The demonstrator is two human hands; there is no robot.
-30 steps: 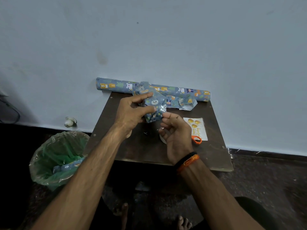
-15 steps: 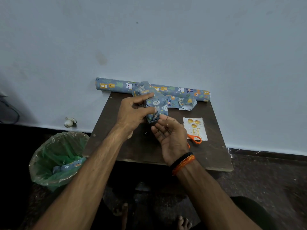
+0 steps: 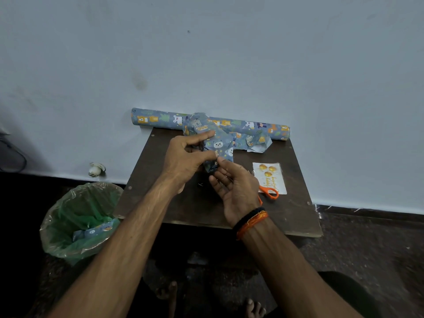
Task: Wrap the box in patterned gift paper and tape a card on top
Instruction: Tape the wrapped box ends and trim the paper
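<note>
**Holding the wrapped box above the small table**

Gripping the box (image 3: 215,143) from its left side, the left hand (image 3: 183,157) is keeping it lifted above the dark brown table (image 3: 206,207), near the middle of the table top. The index finger is lying along the upper face of the box and the thumb is pressing the lower part, so the fingers are closing around it. The box is already covered with blue gift paper with animal pictures, and the paper is looking wrinkled at the far end.

The right hand (image 3: 236,187) is sitting just under the near end of the box. Its thumb and fingertips are touching the paper fold there, while the other fingers are staying loosely bent with the palm turned up. I cannot tell if it is pinching the paper or only touching it.

At the back edge of the table, against the wall, the roll of gift paper (image 3: 252,127) is lying, with a loose piece of paper (image 3: 254,143) in front of it. On the right part of the table the card (image 3: 270,177) with gold balloons is lying flat, and the orange scissors (image 3: 269,192) are resting partly on it.

Left of the table, on the floor, a bin (image 3: 78,221) with a green plastic liner is standing. Inside it a scrap of the same blue paper (image 3: 96,231) is lying.
</note>
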